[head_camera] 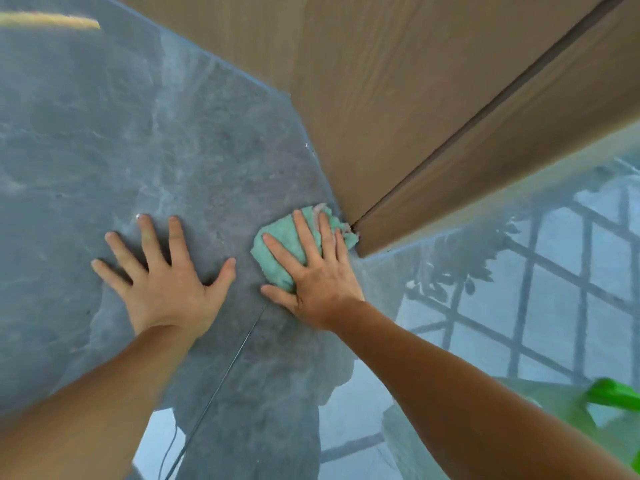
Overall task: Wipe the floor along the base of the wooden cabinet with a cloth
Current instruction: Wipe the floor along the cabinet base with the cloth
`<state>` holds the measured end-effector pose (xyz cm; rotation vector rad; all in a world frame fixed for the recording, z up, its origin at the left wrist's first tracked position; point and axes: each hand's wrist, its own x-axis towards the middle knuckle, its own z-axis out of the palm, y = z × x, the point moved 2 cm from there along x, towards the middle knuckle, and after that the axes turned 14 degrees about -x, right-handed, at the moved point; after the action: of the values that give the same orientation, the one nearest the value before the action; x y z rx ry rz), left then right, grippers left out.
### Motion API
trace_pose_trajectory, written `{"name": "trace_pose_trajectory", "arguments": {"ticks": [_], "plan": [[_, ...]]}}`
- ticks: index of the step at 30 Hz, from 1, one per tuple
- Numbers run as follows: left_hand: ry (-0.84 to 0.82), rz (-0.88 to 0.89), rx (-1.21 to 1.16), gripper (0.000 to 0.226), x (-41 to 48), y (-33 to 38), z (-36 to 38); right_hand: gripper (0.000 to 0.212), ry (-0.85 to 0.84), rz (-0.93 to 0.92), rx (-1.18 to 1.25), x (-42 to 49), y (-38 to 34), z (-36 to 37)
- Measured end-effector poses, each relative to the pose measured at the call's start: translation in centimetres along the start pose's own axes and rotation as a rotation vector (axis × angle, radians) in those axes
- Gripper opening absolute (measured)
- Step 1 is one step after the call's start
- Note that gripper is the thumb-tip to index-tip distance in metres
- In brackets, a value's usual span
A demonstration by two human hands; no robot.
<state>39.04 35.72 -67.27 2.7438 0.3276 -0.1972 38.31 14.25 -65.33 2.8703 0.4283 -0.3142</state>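
A crumpled green cloth [277,251] lies on the glossy grey tiled floor [104,150], pushed up against the bottom corner of the wooden cabinet [398,98]. My right hand [318,268] presses flat on top of the cloth, fingers spread and pointing at the cabinet's base. My left hand [162,275] rests flat on the bare floor to the left of the cloth, fingers wide apart, holding nothing. The cabinet's base runs from the upper left down to the corner, then off to the right.
A dark seam [485,109] runs down the cabinet face to the corner. The floor on the right reflects a window grid and leaves [554,271]. A green object [613,393] shows at the lower right edge. A yellow streak [48,20] lies far upper left.
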Motion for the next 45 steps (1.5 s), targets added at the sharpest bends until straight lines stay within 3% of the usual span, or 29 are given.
{"name": "trace_pose_trajectory", "arguments": {"ticks": [4, 8, 13, 15, 17, 22, 24, 27, 33, 36, 42, 45], "plan": [[-0.037, -0.008, 0.011, 0.104, 0.3, -0.2, -0.2, 0.076, 0.007, 0.015, 0.035, -1.9, -1.0, 0.2], [-0.051, -0.071, -0.069, 0.106, -1.7, 1.4, 0.4, 0.073, 0.069, -0.100, 0.020, -3.4, -0.3, 0.6], [-0.030, -0.060, -0.100, 0.107, -6.0, 3.8, 2.4, 0.069, 0.167, -0.353, -0.095, -6.4, 5.4, 2.7], [0.015, -0.060, -0.108, 0.105, -5.8, 3.8, 2.6, 0.070, 0.162, -0.372, -0.138, -7.7, 8.9, 4.2], [0.032, -0.051, -0.117, 0.104, -5.4, 3.6, 2.8, 0.074, 0.066, -0.192, -0.159, -9.0, 13.3, 5.5], [0.015, -0.045, -0.151, 0.103, -6.4, 3.9, 3.2, 0.081, -0.406, 0.674, 0.137, -12.8, 25.9, 7.0], [0.010, -0.063, -0.162, 0.104, -6.3, 3.7, 3.2, 0.091, -0.439, 0.864, 0.252, -11.5, 25.2, 6.6], [-0.017, -0.084, -0.168, 0.106, -6.0, 3.9, 3.0, 0.103, -0.309, 1.011, 0.340, -8.2, 20.0, 5.1], [-0.028, -0.085, -0.140, 0.107, -6.3, 4.5, 2.7, 0.116, -0.131, 0.791, 0.428, -5.3, 0.0, 1.7], [-0.039, -0.070, -0.146, 0.107, -6.6, 4.8, 2.5, 0.105, -0.094, 0.463, 0.346, -6.4, -5.8, 0.7], [-0.021, -0.037, -0.113, 0.102, -6.6, 5.2, 2.2, 0.085, 0.052, -0.227, -0.042, -8.2, 1.7, 2.1], [-0.014, -0.049, -0.102, 0.103, -6.5, 4.4, 2.4, 0.078, 0.059, -0.426, -0.190, -8.0, 8.8, 3.8]]}}
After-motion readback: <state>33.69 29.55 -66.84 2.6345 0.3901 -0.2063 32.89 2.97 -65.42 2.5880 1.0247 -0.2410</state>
